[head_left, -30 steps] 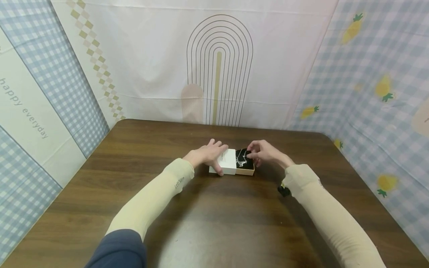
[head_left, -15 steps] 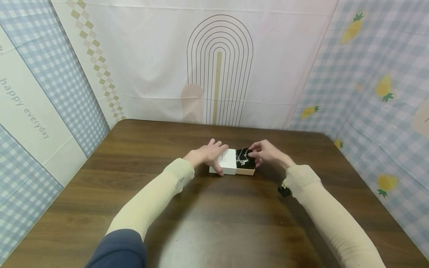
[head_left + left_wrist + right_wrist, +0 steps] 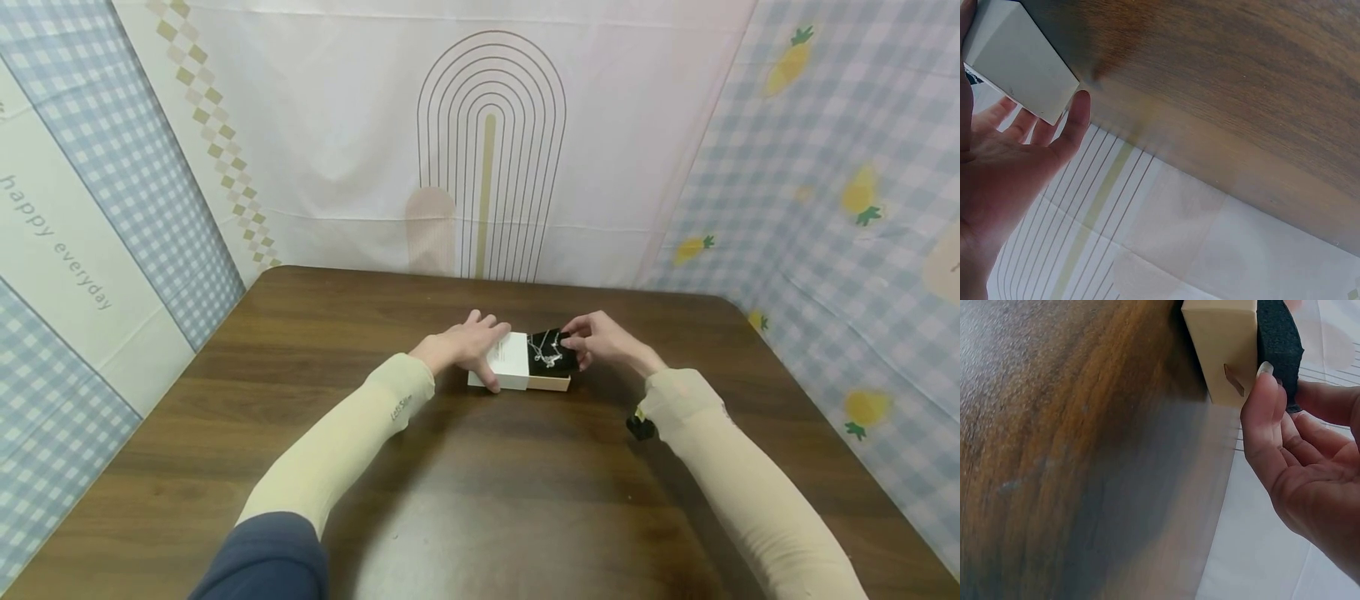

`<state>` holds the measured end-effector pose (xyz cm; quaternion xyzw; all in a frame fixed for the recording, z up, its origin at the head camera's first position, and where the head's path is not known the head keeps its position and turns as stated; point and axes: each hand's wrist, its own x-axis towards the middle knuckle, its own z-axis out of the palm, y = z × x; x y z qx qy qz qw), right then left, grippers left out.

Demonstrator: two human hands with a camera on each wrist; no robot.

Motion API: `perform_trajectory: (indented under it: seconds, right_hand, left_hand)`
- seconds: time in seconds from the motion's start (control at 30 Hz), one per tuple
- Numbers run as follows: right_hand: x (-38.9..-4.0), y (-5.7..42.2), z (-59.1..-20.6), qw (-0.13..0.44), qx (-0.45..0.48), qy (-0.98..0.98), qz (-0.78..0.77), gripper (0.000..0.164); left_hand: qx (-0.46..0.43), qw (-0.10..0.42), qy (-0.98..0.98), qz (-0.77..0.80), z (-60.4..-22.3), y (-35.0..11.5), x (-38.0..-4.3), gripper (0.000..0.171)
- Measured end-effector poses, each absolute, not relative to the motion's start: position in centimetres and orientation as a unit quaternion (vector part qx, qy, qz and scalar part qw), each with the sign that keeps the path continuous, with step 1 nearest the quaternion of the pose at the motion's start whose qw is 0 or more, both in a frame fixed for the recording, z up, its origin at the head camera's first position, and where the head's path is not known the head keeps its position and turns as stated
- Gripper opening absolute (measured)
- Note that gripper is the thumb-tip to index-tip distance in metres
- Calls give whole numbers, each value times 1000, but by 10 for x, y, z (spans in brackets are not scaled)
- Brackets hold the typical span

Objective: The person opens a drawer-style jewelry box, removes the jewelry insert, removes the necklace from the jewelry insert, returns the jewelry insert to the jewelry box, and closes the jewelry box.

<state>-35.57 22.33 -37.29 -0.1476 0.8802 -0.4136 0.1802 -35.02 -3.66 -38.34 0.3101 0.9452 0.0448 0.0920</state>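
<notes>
A small white box sleeve [image 3: 513, 360] lies on the table, its kraft-coloured tray [image 3: 549, 384] slid partly out to the right. My left hand [image 3: 468, 343] grips the sleeve, thumb along the near side and fingers at the far side. Between thumb and fingers, my right hand [image 3: 603, 342] pinches the right end of a black foam pad [image 3: 567, 367]. That end of the pad [image 3: 1279, 347] stands raised above the tray's edge in the right wrist view. On the pad rests a silver chain necklace [image 3: 551, 361]. The sleeve hides the pad's left side.
The brown wooden table [image 3: 480, 467] extends around the box on all sides. A small black object [image 3: 640, 427] shows beneath the right wrist, by the sleeve cuff. A printed white cloth [image 3: 337, 142] hangs behind the table's far edge, with checked cloth at both sides.
My right hand has moved slightly right and up, and the foam pad's right end has risen out of the tray with the necklace on it. The left hand and sleeve have stayed put.
</notes>
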Motion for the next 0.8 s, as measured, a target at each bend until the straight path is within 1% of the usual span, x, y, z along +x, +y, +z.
perform_trajectory:
  seconds: [0.2,0.57,0.8]
  right_hand:
    - [-356,225,-372,180,-149,881,-412,38]
    - [-356,229,-372,174,-146,878,-421,37]
    - [-358,235,-372,168,-145,879,-421,35]
  left_hand:
    - [310,95,945,44,-384,-37,-351,101]
    - [312,86,945,49,-383,-37,-349,96]
    - [310,88,945,48,-383,-37,-349,97]
